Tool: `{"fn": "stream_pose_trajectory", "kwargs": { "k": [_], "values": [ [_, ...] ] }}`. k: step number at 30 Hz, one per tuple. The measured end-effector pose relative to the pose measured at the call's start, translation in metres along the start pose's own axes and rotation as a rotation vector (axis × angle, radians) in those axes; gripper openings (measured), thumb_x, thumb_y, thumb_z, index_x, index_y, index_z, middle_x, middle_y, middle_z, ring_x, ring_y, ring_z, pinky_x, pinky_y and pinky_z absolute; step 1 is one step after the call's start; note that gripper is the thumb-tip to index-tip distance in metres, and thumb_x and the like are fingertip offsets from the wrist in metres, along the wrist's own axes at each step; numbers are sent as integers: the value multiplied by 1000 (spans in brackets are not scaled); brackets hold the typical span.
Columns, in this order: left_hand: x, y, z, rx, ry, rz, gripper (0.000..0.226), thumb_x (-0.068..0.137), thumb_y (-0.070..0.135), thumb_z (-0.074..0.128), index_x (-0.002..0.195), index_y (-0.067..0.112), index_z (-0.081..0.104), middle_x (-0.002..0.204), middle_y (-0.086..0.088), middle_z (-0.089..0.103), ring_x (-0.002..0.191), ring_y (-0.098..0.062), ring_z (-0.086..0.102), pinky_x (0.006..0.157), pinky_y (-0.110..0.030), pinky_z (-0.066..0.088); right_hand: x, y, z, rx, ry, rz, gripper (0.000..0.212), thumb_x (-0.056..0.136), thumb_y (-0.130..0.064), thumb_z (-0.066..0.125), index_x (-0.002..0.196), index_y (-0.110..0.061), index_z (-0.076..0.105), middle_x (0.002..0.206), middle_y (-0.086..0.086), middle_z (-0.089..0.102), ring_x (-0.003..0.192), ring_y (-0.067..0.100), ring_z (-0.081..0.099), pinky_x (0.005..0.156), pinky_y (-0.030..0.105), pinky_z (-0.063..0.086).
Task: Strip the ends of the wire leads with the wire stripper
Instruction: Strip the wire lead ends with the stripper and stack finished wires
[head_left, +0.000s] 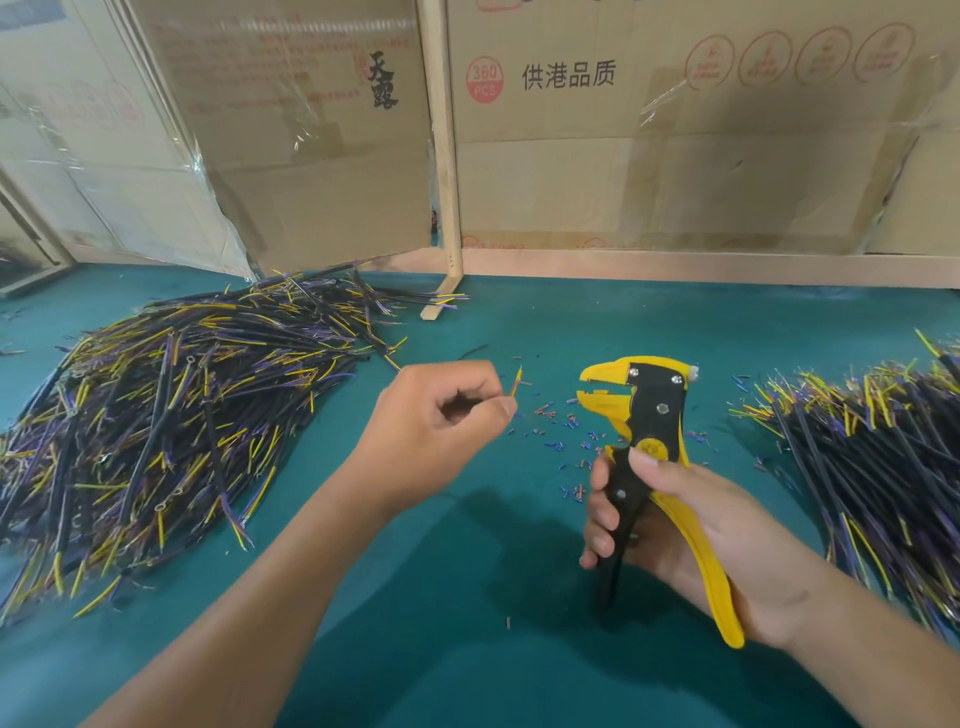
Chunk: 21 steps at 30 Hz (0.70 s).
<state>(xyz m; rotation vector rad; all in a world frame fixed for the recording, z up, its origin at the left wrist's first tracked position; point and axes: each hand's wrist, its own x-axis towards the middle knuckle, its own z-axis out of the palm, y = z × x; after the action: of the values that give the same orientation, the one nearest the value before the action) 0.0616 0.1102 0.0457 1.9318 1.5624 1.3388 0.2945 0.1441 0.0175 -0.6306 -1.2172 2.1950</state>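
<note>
Most of the thin yellow wire lead (516, 383) hides inside the left hand (441, 431), which pinches it. Its tip pokes up, left of the yellow and black wire stripper (644, 415), not touching. The right hand (675, 514) grips the handles.

place: small assembly workshop — green bench mat (467, 649) | heaped wire leads (171, 415) | flattened cartons (675, 130) as backdrop

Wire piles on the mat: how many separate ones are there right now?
2. One wire pile spreads across the mat's left side, beyond the left hand. The other pile lies at the right edge, cut off by the frame.
</note>
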Motion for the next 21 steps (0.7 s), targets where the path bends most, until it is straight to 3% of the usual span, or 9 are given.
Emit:
{"fn": "stream_pose_trajectory", "kwargs": {
  "k": [5,11,13,17,21],
  "values": [
    [1,2,4,-108,-41,17,13,84,38,53,84,25,53,56,9,30,53,-14,25,52,-21,26,-1,1,0,-11,-20,3,38,81,-36,74,94,-2,66,76,17,50,67,32,51,74,47,54],
    [1,2,9,-116,-67,0,9,92,37,52,90,28,50,65,-19,40,61,-36,33,55,-41,30,0,1,-1,-16,-13,5,31,86,-31,64,95,-2,65,76,17,50,68,32,51,73,48,54],
    [0,0,10,-91,-82,-5,6,96,32,52,92,31,48,65,-18,43,59,-33,34,54,-36,30,0,2,-1,-13,-12,4,31,86,-31,65,96,-2,65,76,17,50,68,32,52,73,48,54],
    [0,-4,11,1,-70,6,13,102,25,54,99,30,43,64,-5,57,49,-8,33,50,-15,29,0,2,-2,5,-20,9,36,80,-32,72,96,-1,66,77,17,50,67,32,51,72,48,54],
    [1,-5,11,30,-72,13,17,101,23,57,101,30,42,64,-2,59,46,-9,33,50,-12,28,1,2,-3,12,-27,10,37,79,-33,74,97,-2,66,77,17,50,68,32,51,73,48,54]
  ]
}}
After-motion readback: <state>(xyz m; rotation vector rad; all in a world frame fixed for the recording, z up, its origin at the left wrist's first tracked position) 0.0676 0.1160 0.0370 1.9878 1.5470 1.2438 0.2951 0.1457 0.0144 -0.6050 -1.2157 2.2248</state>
